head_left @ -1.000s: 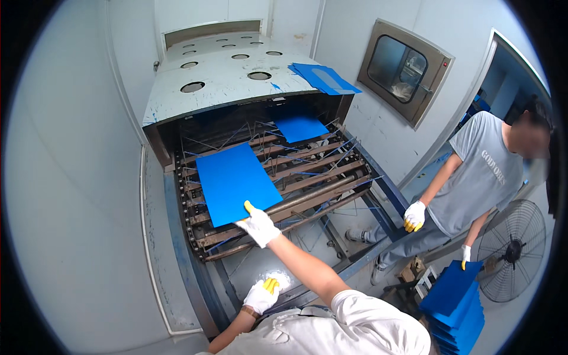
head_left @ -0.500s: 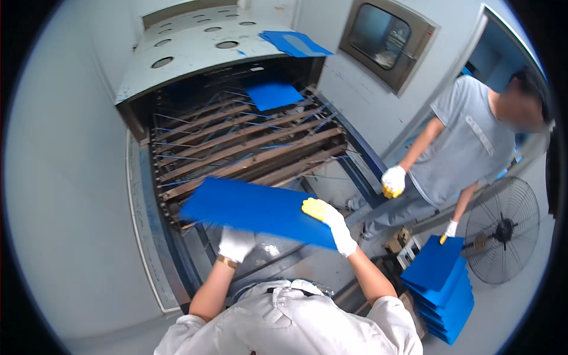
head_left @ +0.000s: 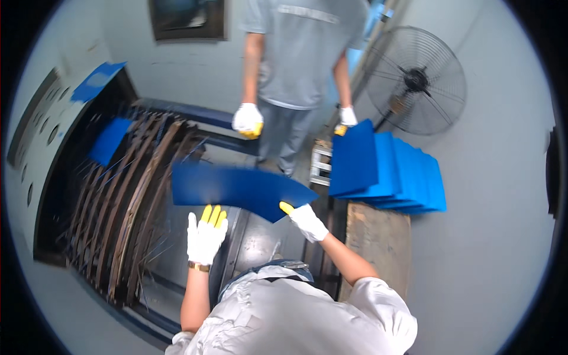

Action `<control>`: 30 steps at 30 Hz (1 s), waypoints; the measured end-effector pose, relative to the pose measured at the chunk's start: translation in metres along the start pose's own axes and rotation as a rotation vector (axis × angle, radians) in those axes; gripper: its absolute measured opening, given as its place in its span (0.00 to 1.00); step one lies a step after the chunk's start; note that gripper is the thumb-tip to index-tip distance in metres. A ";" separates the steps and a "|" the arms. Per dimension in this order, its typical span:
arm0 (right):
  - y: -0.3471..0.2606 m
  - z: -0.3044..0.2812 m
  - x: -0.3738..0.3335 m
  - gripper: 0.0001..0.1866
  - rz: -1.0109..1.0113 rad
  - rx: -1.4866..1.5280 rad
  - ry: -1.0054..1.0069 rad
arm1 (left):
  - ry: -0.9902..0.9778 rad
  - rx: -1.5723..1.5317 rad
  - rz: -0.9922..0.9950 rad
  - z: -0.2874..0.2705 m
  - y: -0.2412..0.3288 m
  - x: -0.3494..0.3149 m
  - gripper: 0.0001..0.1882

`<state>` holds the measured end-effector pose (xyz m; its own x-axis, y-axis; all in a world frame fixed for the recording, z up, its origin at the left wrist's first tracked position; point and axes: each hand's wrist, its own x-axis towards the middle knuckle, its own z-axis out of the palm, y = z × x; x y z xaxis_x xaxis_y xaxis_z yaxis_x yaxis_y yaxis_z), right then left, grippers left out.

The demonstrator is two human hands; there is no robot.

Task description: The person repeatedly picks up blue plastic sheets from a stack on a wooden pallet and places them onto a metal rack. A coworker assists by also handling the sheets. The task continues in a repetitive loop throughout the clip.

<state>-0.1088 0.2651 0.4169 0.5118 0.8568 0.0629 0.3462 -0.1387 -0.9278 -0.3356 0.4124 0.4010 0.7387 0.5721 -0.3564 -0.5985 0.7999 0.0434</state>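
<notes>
A thin blue rectangular sheet (head_left: 236, 184) hangs in the air in front of me, bowed along its length and a little blurred. My right hand (head_left: 306, 221), in a white glove with yellow fingertips, pinches its right end at the near corner. Just below the sheet's left part, my left hand (head_left: 207, 235) is spread with the fingers stretched out and holds nothing. It wears the same kind of glove, with a band at the wrist. Whether its fingertips touch the sheet's edge I cannot tell.
To the left stands a conveyor of brown slats (head_left: 127, 207) with another blue sheet (head_left: 110, 141) on it, running into a hooded machine (head_left: 56, 139). A co-worker (head_left: 302, 59) faces me, one gloved hand at a fanned stack of blue sheets (head_left: 408, 171) on a bench (head_left: 378, 239). Behind is a fan (head_left: 416, 80).
My view has turned right, toward the co-worker and the stack. The held sheet has swung away from the conveyor, and my left hand has come out from under it with fingers spread.
</notes>
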 end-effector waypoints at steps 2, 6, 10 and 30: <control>0.047 -0.011 0.004 0.06 -0.008 0.109 0.192 | 0.040 0.155 -0.082 -0.023 -0.026 0.010 0.26; 0.070 -0.048 0.014 0.07 0.368 0.379 0.479 | 0.096 0.219 -0.191 -0.072 -0.066 0.008 0.25; 0.116 -0.082 0.031 0.03 0.325 0.260 0.889 | 0.249 0.033 -0.275 -0.095 -0.078 -0.005 0.28; 0.146 -0.129 0.050 0.21 0.214 0.096 1.140 | 0.306 0.066 -0.164 -0.096 -0.079 0.003 0.26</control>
<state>0.0687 0.2235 0.3323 0.9800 -0.1296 0.1510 0.1317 -0.1467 -0.9804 -0.3159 0.3337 0.3066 0.6908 0.3619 -0.6260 -0.4506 0.8925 0.0187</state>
